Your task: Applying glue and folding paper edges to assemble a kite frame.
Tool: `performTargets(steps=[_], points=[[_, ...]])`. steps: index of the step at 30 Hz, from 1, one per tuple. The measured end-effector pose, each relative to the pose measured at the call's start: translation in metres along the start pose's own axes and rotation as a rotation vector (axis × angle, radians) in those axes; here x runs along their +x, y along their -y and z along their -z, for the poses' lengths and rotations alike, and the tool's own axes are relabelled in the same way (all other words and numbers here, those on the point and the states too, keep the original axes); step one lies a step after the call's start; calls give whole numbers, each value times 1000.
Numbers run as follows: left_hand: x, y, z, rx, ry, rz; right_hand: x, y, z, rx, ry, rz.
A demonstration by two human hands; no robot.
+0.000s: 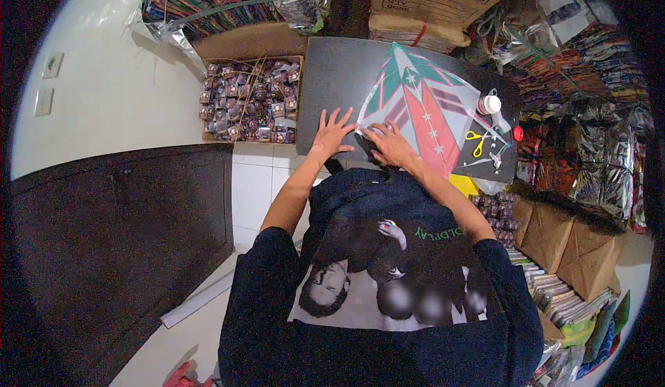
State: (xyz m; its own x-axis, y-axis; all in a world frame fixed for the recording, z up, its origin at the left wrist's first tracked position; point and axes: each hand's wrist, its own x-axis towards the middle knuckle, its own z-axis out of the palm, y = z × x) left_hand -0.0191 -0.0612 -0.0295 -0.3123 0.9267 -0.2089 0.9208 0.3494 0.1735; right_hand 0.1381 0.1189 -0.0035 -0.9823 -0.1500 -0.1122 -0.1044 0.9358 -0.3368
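One kite [422, 106], red, green and white, lies on one dark table [332, 68]; two hands rest there, the left hand [331, 132] flat on the tabletop with fingers spread and the right hand [390, 144] pressed on the kite's near corner. On the table's right part there is one pair of yellow scissors [476, 142]; one white bottle [490, 103]; one small red cap [517, 133]. Beyond the table stands one open cardboard box [251, 99] of small packets, too many to count; one rolled white sheet [197, 299] lies on the floor.
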Motion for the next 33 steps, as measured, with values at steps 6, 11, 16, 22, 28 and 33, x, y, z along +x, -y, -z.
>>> performTargets(steps=[6,11,16,22,28,33], points=[[2,0,1,8,16,-5,-9,-1,-4,-202,100,25],[1,2,-2,16,-4,-17,-17,-7,-7,-267,95,66],[3,3,-2,42,3,-18,-24,-13,-14,-306,93,63],[2,2,1,31,16,-5,-22,-9,-10,-337,142,113],[3,2,2,5,19,7,-26,-6,-6,-250,166,70],[2,5,-1,46,39,2,-29,-12,-2,-216,202,63]])
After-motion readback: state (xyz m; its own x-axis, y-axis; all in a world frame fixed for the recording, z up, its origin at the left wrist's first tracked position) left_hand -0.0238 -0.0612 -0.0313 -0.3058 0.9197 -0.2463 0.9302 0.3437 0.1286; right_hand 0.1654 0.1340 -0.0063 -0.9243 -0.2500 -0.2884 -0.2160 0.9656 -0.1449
